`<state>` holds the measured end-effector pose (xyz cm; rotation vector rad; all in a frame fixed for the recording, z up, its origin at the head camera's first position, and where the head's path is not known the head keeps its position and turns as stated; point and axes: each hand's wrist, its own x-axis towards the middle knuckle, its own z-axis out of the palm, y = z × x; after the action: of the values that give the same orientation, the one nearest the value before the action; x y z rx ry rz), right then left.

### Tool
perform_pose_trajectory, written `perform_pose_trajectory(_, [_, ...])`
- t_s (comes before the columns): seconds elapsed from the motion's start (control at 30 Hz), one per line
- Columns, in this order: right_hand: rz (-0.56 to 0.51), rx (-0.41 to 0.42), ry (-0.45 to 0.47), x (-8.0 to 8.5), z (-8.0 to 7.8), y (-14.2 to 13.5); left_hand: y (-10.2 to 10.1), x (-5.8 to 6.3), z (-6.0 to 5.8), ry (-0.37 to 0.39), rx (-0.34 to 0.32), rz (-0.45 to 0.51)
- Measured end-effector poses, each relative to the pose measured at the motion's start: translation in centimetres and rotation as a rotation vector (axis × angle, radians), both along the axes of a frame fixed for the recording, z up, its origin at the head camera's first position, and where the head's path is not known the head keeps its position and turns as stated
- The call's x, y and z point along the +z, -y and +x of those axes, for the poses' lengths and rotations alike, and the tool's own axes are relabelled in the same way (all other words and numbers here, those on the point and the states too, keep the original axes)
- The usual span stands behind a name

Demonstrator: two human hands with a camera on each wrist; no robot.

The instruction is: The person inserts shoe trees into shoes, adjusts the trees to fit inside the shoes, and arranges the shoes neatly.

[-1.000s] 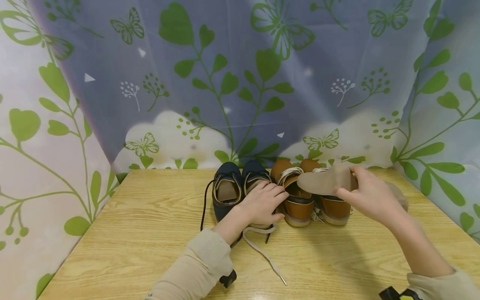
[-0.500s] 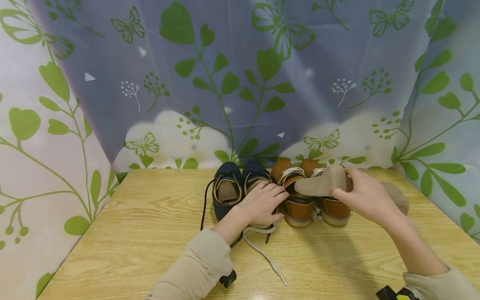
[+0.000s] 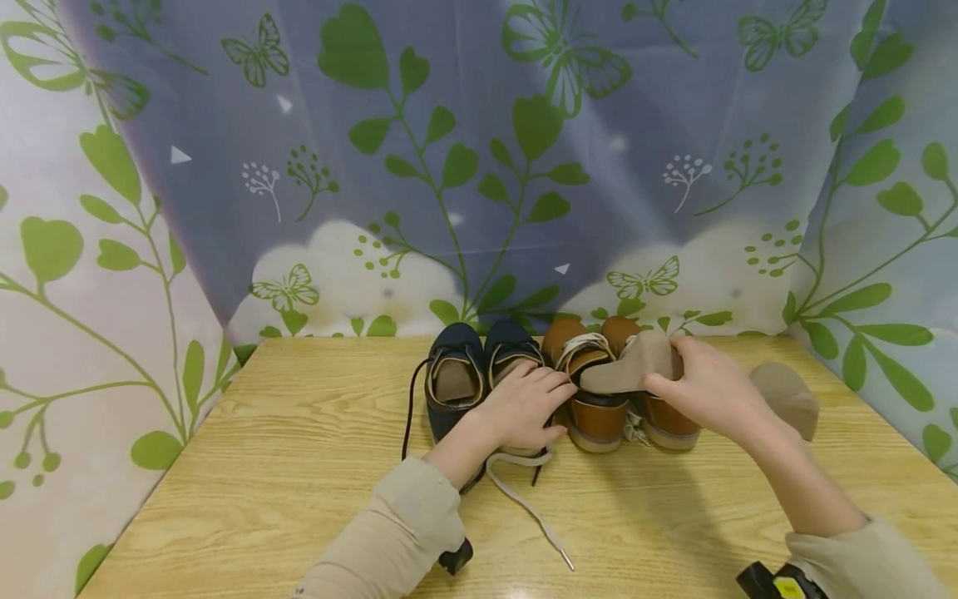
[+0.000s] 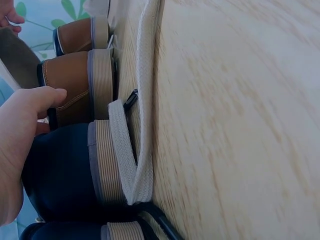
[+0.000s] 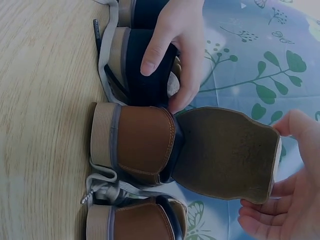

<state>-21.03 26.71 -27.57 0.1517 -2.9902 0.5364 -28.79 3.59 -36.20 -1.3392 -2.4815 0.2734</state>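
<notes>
My right hand [image 3: 711, 387] pinches one end of a beige insole [image 3: 632, 366]. Its other end dips into the opening of the left brown shoe [image 3: 599, 420]; the right wrist view shows its brown underside [image 5: 227, 155]. My left hand [image 3: 520, 403] lies over the right navy shoe [image 4: 60, 175]. Its fingers are mostly straight and reach to the brown shoe's collar, with the thumb held apart near the heel. The right brown shoe [image 3: 669, 424] stands beside, partly hidden by the insole and hand.
A left navy shoe [image 3: 452, 374] contains an insole. Another beige insole [image 3: 786, 399] lies at the right of the wooden table [image 3: 299, 482]. A pale loose lace [image 3: 524, 503] trails toward the front edge. Patterned cloth [image 3: 449, 166] hangs behind and at both sides.
My right hand has moved left and slightly down, bringing the insole's tip into the left brown shoe. More of the other insole shows on the right. My left hand stays in place.
</notes>
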Motion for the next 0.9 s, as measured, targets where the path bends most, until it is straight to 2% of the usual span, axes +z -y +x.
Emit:
perform_pose_trajectory(0.57, [0.050, -0.013, -0.013, 0.0, -0.5, 1.1, -0.1, 0.1, 0.1, -0.005, 0.000, 0.011])
perform_pose_trajectory(0.9, [0.045, -0.015, -0.025, -0.5, -0.6, 1.5, -0.1, 0.3, 0.3, 0.001, -0.002, 0.015])
